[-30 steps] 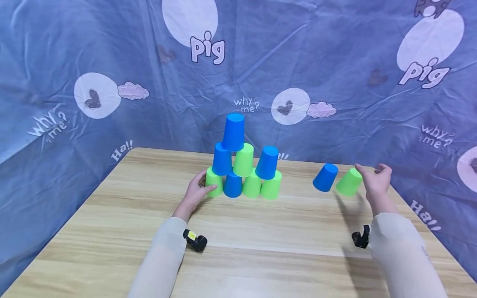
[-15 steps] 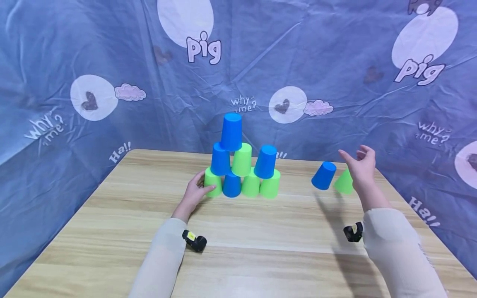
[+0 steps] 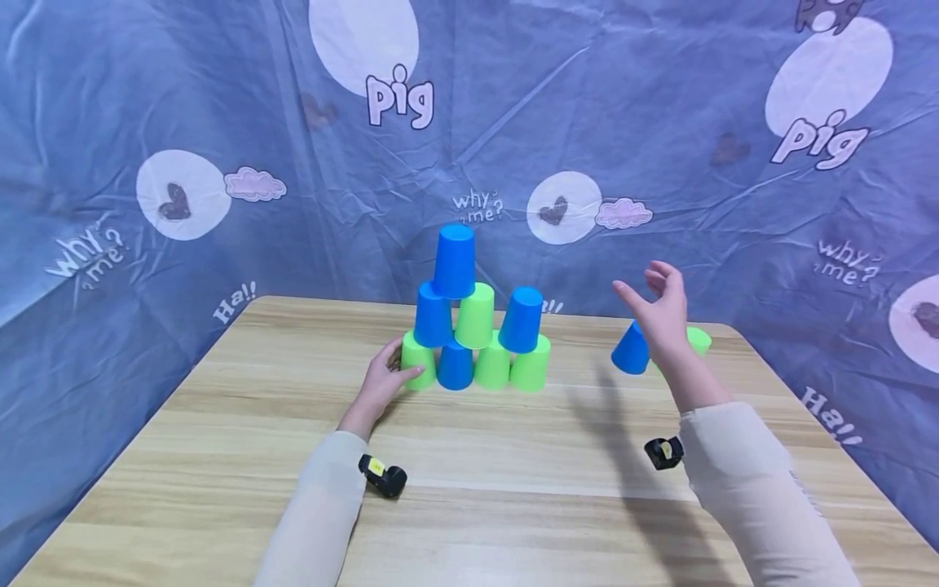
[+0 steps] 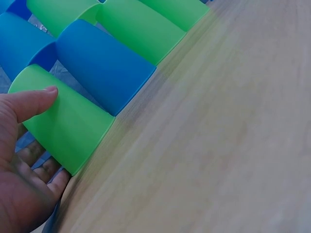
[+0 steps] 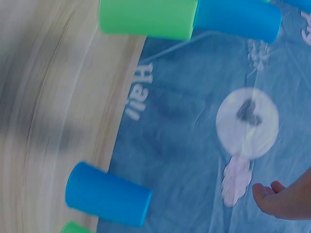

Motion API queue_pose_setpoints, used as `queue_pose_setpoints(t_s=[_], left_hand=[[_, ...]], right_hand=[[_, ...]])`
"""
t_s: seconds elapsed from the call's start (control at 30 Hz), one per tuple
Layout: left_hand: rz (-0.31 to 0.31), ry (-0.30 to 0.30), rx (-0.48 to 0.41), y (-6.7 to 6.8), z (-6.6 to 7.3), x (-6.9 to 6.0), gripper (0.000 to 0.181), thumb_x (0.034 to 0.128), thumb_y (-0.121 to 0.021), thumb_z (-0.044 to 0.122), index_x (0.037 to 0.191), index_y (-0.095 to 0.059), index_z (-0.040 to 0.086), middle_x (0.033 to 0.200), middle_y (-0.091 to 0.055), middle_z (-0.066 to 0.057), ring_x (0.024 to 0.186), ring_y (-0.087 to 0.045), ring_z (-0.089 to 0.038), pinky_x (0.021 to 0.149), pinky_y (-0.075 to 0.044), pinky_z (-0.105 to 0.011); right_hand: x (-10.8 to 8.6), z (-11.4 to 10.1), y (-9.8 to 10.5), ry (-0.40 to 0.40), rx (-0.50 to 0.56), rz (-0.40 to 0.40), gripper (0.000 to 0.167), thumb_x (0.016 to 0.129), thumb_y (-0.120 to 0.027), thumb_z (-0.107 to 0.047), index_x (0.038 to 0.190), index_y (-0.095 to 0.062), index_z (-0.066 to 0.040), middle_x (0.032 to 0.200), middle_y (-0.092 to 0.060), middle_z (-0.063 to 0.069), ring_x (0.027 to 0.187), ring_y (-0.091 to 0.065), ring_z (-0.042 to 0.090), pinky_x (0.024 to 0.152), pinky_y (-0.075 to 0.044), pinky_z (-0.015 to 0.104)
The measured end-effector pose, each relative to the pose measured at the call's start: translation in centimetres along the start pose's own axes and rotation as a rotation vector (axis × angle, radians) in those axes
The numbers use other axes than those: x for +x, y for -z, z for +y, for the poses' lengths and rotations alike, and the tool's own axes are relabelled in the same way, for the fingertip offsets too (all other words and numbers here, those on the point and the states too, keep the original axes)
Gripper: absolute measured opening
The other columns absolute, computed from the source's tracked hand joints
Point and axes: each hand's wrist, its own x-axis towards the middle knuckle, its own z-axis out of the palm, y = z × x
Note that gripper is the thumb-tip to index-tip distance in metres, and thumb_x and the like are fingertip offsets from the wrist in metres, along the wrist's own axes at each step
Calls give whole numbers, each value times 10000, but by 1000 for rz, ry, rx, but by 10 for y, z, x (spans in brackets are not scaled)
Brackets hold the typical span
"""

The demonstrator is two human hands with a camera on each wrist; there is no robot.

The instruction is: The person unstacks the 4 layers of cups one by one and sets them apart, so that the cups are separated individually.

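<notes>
Upside-down cups form a stack. In its bottom row my left hand (image 3: pixel 385 379) holds the leftmost green cup (image 4: pixel 68 121), thumb across the front and fingers around the far side. Beside that cup stand a blue cup (image 3: pixel 456 366) and two more green ones. The second row has a blue cup (image 3: pixel 434 315), a green cup (image 3: pixel 474 316) and, at right, another blue cup (image 3: pixel 522 319). One blue cup (image 3: pixel 455 261) tops the left pair. My right hand (image 3: pixel 663 306) hangs in the air with nothing in it, fingers spread, near a separate blue cup (image 5: pixel 108 195).
A loose green cup (image 3: pixel 698 340) stands beside the separate blue cup, partly hidden by my right wrist. The wooden table (image 3: pixel 513 489) meets a printed blue cloth (image 3: pixel 469 106) at the back and sides.
My right hand has moved left and up, away from the loose green cup and across in front of it. My left hand and the stack stay as they were.
</notes>
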Motion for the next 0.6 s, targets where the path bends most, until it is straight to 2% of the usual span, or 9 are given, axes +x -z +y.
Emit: queue_pose_setpoints(t_s=[0.37,0.6], left_hand=[[-1,-8,-18,-2,-1,2,614,743,-659,54,1287,-374,77,1281,-390,-137,1170,-340,-265,969,-274,-393],[-6,-24,-25,0,-1,2,615,750,-654,58,1292,-363,69,1283,-383,-148,1169,-339,-270,969,-272,-398]], right_hand=[[-13,-22,-39,123,96,-113,682,783,-633,-249,1308,-250,-44,1298,-331,138,1208,-281,232,967,-288,355],[-16,-31,-64,165,148,-174,664,779,-641,-241,1291,-270,-38,1279,-355,131,1195,-303,227,961,-297,356]])
